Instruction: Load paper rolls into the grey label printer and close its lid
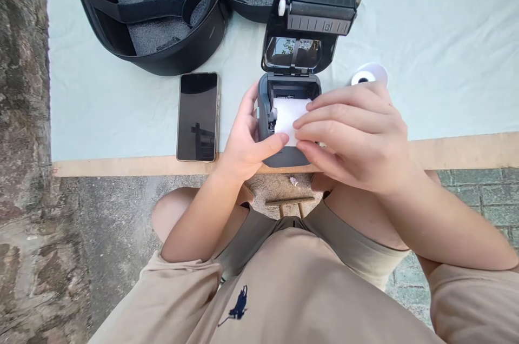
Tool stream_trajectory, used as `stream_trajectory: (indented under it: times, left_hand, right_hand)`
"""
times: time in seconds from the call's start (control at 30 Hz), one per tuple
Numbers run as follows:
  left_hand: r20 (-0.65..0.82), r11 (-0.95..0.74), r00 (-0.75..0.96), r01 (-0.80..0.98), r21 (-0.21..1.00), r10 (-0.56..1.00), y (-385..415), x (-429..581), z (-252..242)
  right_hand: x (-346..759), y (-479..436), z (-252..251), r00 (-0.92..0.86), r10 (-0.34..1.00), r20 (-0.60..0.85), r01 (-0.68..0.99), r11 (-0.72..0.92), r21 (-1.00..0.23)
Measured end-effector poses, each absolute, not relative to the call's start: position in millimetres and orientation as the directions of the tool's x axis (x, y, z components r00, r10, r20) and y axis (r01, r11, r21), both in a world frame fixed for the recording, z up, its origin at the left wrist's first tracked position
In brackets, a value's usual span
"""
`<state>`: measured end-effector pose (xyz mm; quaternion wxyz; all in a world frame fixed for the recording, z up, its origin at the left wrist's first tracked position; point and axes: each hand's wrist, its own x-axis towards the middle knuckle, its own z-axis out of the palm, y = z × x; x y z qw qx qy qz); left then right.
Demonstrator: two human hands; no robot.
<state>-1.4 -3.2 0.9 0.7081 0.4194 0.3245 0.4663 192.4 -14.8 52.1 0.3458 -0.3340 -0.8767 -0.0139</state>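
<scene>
A small dark label printer (284, 156) sits at the table's near edge with its lid (310, 19) swung up and back. A white paper roll (288, 112) lies in its open bay. My left hand (247, 141) grips the printer's left side, thumb across the front. My right hand (357, 136) reaches in from the right, its fingers pressed together on the paper's loose end over the bay. The printer's right side is hidden by that hand.
A black phone (198, 116) lies face up left of the printer. An open black carry case (162, 14) with grey lining stands at the back. A second white roll (368, 74) sits right of the printer. The table (446, 35) has a pale cover and a wooden front edge.
</scene>
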Motion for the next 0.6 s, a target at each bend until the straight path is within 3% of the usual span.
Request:
stream_trajectory:
  times: [0.1, 0.3, 0.47, 0.6]
  left_hand:
    - [-0.024, 0.167, 0.364, -0.367, 0.915, 0.931, -1.8, -2.4, -4.2]
    - [-0.081, 0.225, 0.339, -0.413, 0.882, 0.937, -2.4, -1.1, -1.6]
    - [-0.022, 0.144, 0.324, -0.357, 0.923, 0.946, -2.0, -1.4, -3.6]
    - [-0.017, 0.126, 0.332, -0.311, 0.942, 0.943, -2.1, -3.4, -6.1]
  right_hand:
    - [193.1, -14.6, 50.9, -0.499, 0.655, 0.568, 0.692, 0.695, -0.194]
    - [192.5, -15.5, 49.8, -0.523, 0.684, 0.509, 0.707, 0.681, -0.188]
    - [190.9, -16.3, 51.5, -0.488, 0.685, 0.541, 0.719, 0.667, -0.196]
    - [194.2, -13.7, 57.6, -0.356, 0.684, 0.637, 0.699, 0.648, -0.304]
